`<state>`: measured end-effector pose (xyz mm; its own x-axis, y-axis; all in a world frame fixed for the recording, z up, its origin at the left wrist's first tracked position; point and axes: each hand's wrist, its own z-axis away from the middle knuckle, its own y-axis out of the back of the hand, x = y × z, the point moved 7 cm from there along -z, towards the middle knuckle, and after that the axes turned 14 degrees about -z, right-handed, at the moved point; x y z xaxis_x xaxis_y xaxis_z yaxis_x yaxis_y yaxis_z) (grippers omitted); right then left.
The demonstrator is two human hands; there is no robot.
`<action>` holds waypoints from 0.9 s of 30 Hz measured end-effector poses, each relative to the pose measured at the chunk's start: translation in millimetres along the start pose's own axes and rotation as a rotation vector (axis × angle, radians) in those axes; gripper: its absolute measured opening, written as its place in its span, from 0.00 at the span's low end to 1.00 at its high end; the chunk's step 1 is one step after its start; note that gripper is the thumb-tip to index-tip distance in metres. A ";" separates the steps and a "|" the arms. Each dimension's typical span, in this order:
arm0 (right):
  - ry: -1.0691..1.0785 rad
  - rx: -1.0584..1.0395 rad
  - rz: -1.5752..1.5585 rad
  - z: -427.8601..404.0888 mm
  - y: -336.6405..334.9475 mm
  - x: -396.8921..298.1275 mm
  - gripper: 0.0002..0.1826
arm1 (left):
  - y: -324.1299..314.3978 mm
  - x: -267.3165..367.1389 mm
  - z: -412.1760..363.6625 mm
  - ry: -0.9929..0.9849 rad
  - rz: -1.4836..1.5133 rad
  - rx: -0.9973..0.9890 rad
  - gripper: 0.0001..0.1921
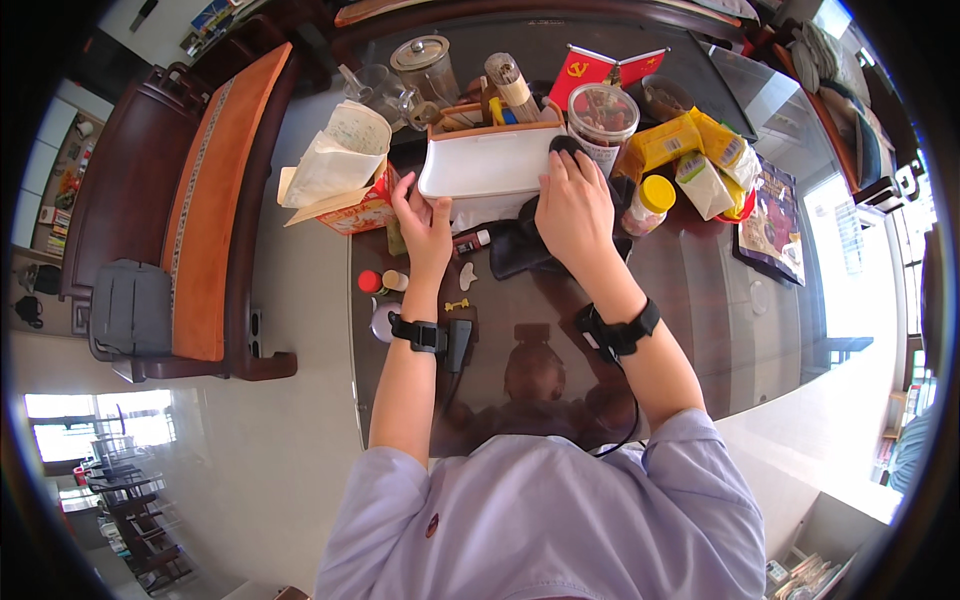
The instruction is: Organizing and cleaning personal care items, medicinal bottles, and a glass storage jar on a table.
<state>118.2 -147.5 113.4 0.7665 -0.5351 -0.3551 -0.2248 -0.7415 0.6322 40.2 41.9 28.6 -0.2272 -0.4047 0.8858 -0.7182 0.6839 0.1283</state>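
Observation:
A white plastic organizer box [486, 166] with an orange-brown rear part lies before me on the glass-topped table. My left hand [421, 225] is at its front left corner, thumb at the front edge and fingers along the side. At the right end, my right hand [574, 206] presses a black cloth [568, 145] with its fingertips. More dark fabric [517, 253] lies below it on the tabletop; whether it is one piece with the cloth I cannot tell. A small dark red tube [471, 243] rests between the hands.
An opened red carton [360, 208] stands left. Behind are a lidded glass jar [424, 67] and small red flags [581, 75]. To the right are a clear plastic jar [602, 120], a yellow-capped bottle [649, 204] and snack packets [705, 169]. A cable [636, 405] trails from my right wrist.

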 end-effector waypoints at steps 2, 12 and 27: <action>-0.032 -0.133 -0.074 -7.8 -16.2 5.8 0.19 | 1.2 -1.8 1.8 0.018 0.022 -0.003 0.31; -0.028 -0.128 -0.315 -35.5 -41.3 10.8 0.17 | -0.5 -7.2 2.8 0.057 0.094 -0.010 0.29; 0.052 -0.169 -0.313 -50.1 -68.2 -4.6 0.13 | -1.6 -8.9 0.7 0.071 0.108 -0.043 0.27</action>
<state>160.1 -74.2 106.4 0.8129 -0.2685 -0.5167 0.1246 -0.7866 0.6048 43.0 44.0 20.3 -0.2538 -0.2843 0.9245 -0.6627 0.7473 0.0479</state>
